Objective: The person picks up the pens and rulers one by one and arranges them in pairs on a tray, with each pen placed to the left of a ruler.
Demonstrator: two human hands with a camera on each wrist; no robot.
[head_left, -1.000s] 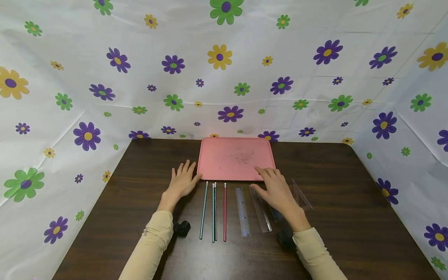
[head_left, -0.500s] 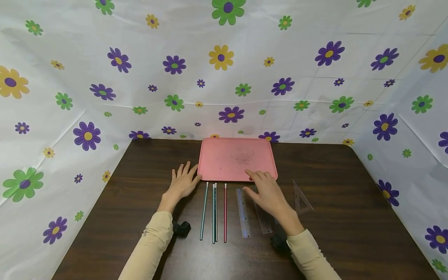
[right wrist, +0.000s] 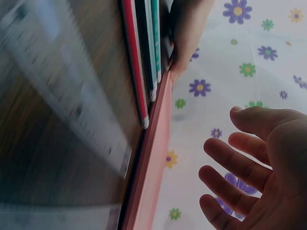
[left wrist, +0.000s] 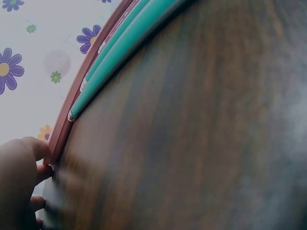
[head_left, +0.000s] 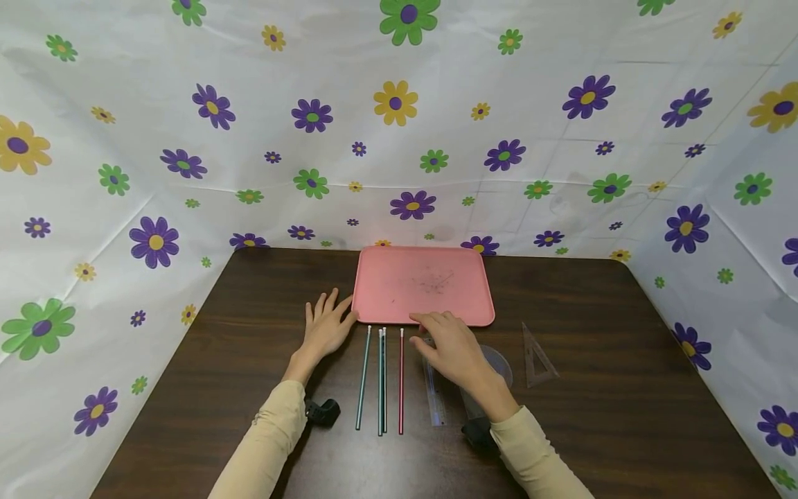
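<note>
The pink tray [head_left: 399, 277] lies flat at the middle of the tabletop's [head_left: 623, 388] far edge, its floor marked with dark scuffs [head_left: 433, 279].

The left hand [head_left: 324, 334] is spread, at the tray's near corner on the side of the tabletop's left edge. Its thumb meets that corner, and the left wrist view shows the hand against the rim.

The right hand [head_left: 455, 350] is over the tray's near side, fingers parted and slightly bent, holding nothing; in the right wrist view it looks apart from the tray.

Between the hands, nearer the tabletop's near side than the tray, the pencils point their white ends at the tray: a green pencil [head_left: 363, 378], a close pair of greenish pencils [head_left: 381, 381], then a red pencil [head_left: 402, 381].

Next toward the right edge is a clear ruler [head_left: 435, 395], partly covered by the right hand. A second clear strip [head_left: 471, 405] and a rounded clear piece [head_left: 499, 364] are partly hidden under the same hand and wrist. A clear set square [head_left: 539, 360] lies beyond, closest to the tabletop's right edge.

A flowered cloth [head_left: 399, 159] hangs behind the far edge.
</note>
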